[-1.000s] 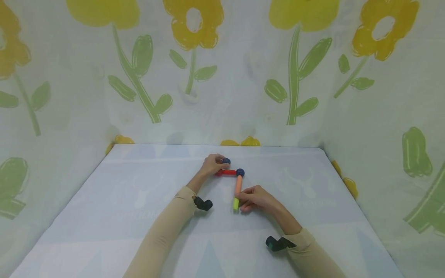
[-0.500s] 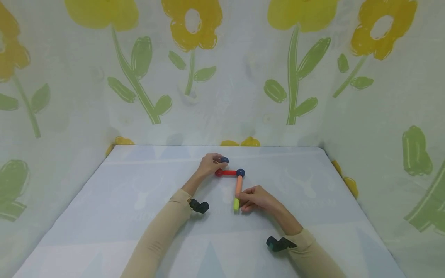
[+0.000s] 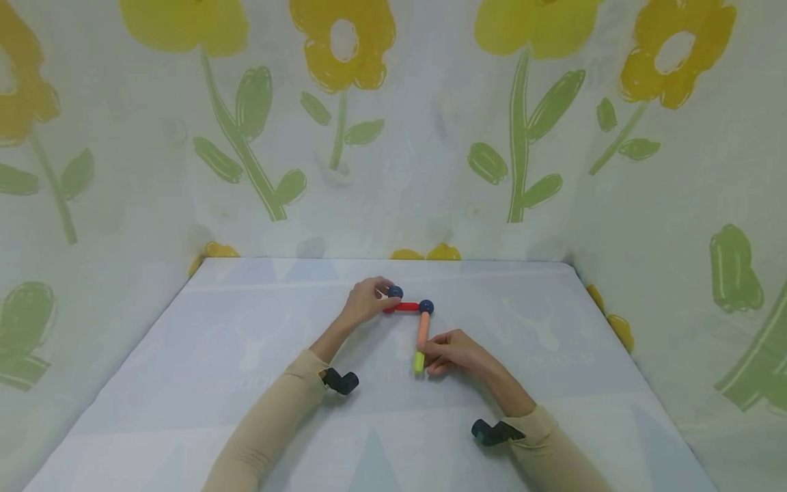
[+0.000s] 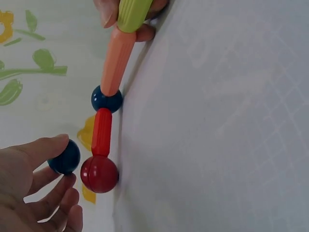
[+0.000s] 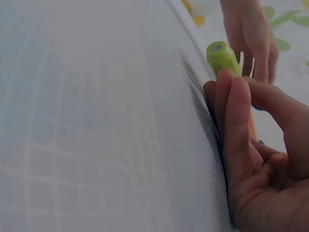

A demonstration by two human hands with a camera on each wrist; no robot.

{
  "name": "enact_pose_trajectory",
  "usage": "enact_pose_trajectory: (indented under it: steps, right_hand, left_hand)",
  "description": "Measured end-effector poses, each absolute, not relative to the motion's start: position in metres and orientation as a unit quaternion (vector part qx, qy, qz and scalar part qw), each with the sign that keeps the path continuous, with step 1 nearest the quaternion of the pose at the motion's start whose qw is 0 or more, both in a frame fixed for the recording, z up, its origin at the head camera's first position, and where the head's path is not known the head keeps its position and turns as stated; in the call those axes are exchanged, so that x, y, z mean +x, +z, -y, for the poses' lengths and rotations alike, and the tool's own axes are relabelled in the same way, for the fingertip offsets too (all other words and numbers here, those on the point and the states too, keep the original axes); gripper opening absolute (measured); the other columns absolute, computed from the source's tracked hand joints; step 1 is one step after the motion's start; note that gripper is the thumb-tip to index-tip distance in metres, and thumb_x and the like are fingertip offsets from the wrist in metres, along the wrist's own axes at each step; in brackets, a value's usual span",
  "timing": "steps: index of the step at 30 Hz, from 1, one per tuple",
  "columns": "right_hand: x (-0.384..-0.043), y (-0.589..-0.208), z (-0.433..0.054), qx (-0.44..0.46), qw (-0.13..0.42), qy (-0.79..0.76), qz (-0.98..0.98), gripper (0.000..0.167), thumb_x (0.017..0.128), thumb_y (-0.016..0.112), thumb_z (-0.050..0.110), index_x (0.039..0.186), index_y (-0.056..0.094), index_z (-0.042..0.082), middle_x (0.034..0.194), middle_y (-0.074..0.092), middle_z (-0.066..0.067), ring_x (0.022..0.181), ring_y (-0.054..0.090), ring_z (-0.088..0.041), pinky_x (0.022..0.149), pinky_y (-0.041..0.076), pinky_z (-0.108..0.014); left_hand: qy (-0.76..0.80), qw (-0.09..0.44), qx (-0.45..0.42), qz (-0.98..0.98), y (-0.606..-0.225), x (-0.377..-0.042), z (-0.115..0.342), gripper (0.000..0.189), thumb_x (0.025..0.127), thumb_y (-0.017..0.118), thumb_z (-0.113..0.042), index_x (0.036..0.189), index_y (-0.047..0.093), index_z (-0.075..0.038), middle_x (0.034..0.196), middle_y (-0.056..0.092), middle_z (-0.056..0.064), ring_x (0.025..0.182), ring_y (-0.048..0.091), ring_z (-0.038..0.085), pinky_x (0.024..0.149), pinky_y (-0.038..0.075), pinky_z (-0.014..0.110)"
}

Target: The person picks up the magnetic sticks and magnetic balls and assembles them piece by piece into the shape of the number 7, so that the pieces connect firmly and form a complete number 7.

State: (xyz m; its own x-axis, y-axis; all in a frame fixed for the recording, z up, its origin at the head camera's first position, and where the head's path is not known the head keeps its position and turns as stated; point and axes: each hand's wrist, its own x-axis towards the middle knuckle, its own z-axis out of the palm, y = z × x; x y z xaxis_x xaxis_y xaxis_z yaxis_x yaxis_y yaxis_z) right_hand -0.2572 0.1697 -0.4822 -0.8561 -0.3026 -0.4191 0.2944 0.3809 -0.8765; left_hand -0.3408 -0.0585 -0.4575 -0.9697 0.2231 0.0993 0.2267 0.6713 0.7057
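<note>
My left hand (image 3: 363, 301) pinches a dark blue ball (image 4: 64, 157) between thumb and fingertips. The ball hovers close beside a red ball (image 4: 100, 174), with a narrow gap between them in the left wrist view. From the red ball a short red rod (image 3: 408, 307) runs to a second dark blue ball (image 3: 426, 307). There the chain of magnetic building pieces bends toward me, through an orange rod (image 3: 423, 328) into a lime green rod (image 3: 419, 364). My right hand (image 3: 456, 352) pinches it where orange meets green. The green rod's free end (image 5: 217, 48) shows a small metal disc.
A pale patterned cloth (image 3: 295, 444) covers the table. Flower-printed fabric (image 3: 418, 137) hangs behind and along both sides. Black wrist cameras are strapped at the left cuff (image 3: 341, 382) and the right cuff (image 3: 494, 432).
The left hand with its blue ball has shifted slightly left and lowered toward the red ball, and its forearm has swung left. The right hand and the rods stay almost in place.
</note>
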Motion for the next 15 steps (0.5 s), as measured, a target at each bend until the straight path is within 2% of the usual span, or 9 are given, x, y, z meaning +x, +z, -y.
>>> enact_pose_trajectory:
  steps: [10,15]
  right_hand:
    - [-0.256,-0.482,-0.170,-0.001,0.261,-0.552,-0.792,0.049,0.088,0.071,0.041,0.115,0.068,0.000,0.081,0.071,-0.007,0.061,0.067,-0.012,0.061,0.056,-0.022]
    - [-0.256,-0.482,-0.170,-0.006,0.260,-0.556,-0.789,0.048,0.089,0.071,0.040,0.114,0.069,0.000,0.080,0.071,-0.007,0.061,0.067,-0.011,0.061,0.056,-0.022]
  left_hand:
    - [-0.368,0.027,-0.144,0.918,-0.460,-0.324,0.063,0.037,0.085,0.077,-0.030,0.116,0.068,-0.013,0.104,0.071,0.005,0.095,0.059,0.021,0.081,0.051,0.032]
    - [-0.369,0.010,-0.166,0.914,-0.461,-0.315,0.065,0.036,0.084,0.078,-0.030,0.115,0.069,-0.014,0.099,0.070,0.001,0.091,0.059,0.018,0.077,0.048,0.028]
